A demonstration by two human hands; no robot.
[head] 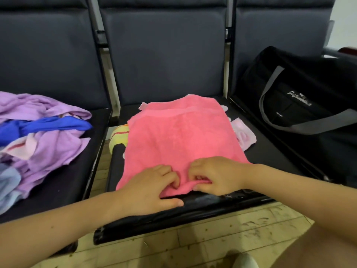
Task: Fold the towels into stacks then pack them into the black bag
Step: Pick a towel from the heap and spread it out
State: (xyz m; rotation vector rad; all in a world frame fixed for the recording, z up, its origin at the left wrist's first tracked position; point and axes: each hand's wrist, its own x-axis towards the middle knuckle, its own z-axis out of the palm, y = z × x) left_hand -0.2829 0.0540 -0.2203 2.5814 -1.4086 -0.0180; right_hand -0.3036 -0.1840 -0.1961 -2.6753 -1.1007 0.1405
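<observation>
Both my left hand and right hand are pinching the pink towel's near hem; its length is running away from me.

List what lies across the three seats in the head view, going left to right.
Heap of unfolded purple, blue and pale pink towels → small yellow cloth with a red stripe → bright pink terry towel → pale pink cloth → black duffel bag with grey straps.
</observation>
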